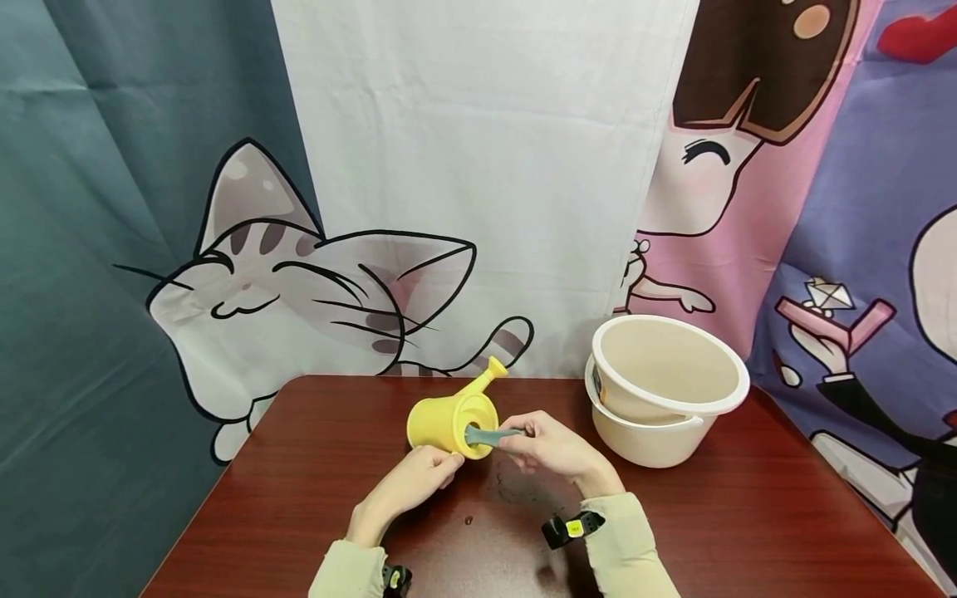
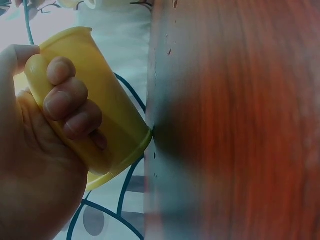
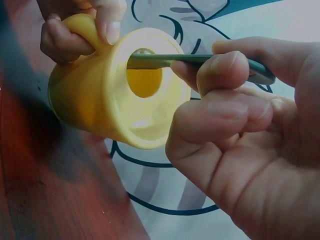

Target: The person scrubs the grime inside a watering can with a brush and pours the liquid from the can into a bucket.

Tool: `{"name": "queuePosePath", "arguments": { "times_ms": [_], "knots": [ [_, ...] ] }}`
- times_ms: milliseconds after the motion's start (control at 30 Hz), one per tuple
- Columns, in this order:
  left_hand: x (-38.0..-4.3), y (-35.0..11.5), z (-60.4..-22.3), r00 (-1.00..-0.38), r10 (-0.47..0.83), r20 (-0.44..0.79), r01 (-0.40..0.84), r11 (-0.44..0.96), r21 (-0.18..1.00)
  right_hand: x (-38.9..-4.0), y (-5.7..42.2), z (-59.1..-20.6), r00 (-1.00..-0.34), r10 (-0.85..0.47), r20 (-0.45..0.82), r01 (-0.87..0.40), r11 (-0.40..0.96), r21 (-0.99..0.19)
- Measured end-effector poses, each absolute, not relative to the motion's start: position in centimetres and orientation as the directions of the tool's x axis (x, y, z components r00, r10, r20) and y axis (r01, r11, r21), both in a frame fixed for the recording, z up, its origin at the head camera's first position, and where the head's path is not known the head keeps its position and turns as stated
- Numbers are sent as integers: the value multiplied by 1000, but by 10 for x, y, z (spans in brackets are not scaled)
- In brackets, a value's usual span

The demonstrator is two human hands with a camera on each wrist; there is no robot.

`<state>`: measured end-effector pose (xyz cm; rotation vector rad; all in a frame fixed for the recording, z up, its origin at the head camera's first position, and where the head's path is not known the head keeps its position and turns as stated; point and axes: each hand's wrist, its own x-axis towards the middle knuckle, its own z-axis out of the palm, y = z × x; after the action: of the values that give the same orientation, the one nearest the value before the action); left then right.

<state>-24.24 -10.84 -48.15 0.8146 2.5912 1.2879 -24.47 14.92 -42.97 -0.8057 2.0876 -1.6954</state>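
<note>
A yellow watering can (image 1: 434, 425) is held on its side over the table, its opening facing right and its spout pointing up to the back right. My left hand (image 1: 414, 483) grips it by the handle, fingers curled through the loop, as the left wrist view shows. With fingers and thumb, my right hand (image 1: 555, 450) pinches a slim grey-green handled tool (image 3: 165, 61). That tool reaches through the round hole in the can's top, and its far end is mostly hidden inside. In the left wrist view the can's bottom edge (image 2: 145, 142) comes close to the tabletop.
Two cream basins, the upper one (image 1: 736, 400) tilted inside the lower one (image 1: 645, 448), stand at the back right of the brown table (image 1: 299, 490). Small wet-looking spots (image 1: 516, 490) mark the tabletop near my hands. A printed cloth (image 1: 478, 166) hangs behind the table.
</note>
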Motion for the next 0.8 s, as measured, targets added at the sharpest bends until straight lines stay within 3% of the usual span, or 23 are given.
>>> {"name": "queuePosePath", "arguments": {
  "times_ms": [267, 800],
  "knots": [
    [-243, -111, -479, -850, 517, 101, 392, 492, 778, -245, 141, -431, -783, -613, 108, -189, 69, -980],
    [-242, -108, -483, -853, 512, 105, 389, 489, 781, -245, 131, -436, -811, -581, 68, -170, 124, -978]
  ]
}}
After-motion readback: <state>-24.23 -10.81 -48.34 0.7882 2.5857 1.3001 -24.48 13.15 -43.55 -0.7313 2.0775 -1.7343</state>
